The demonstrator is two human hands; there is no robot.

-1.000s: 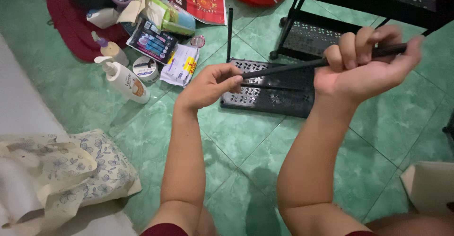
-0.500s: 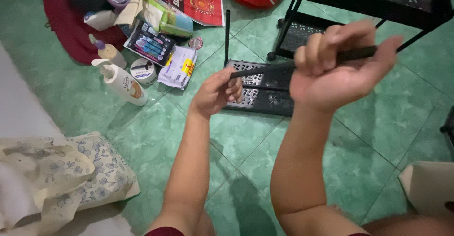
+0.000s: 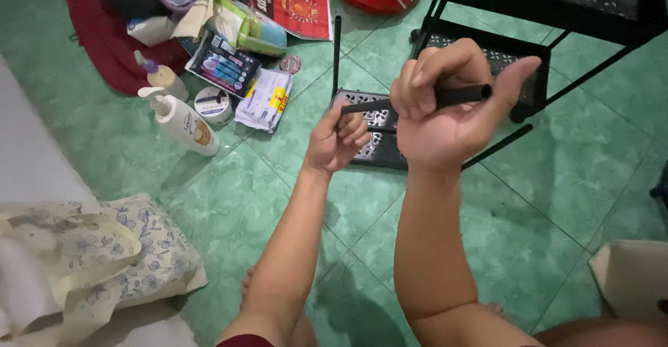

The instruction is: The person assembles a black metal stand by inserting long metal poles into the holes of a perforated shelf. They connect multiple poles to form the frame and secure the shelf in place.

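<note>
My right hand (image 3: pixel 445 114) is raised in the middle of the head view, its fingers wrapped around a thin black metal rod (image 3: pixel 460 95). The rod runs left and slightly down to my left hand (image 3: pixel 339 137), which pinches its far end with closed fingers. Both hands hover over a black perforated metal shelf panel (image 3: pixel 372 154) lying flat on the green tiled floor. Another black rod (image 3: pixel 337 51) lies on the floor just behind the panel.
A black perforated metal rack (image 3: pixel 557 13) stands at the upper right. At the upper left lie a white pump bottle (image 3: pixel 182 119), a wipes packet (image 3: pixel 264 100), a round tin (image 3: pixel 213 105) and boxes. A floral cloth bag (image 3: pixel 97 263) sits at lower left, a cardboard box (image 3: pixel 633 277) at lower right.
My right hand has slid left along the rod toward the left hand, so the two hands are now close together. The left hand stays at the rod's end.
</note>
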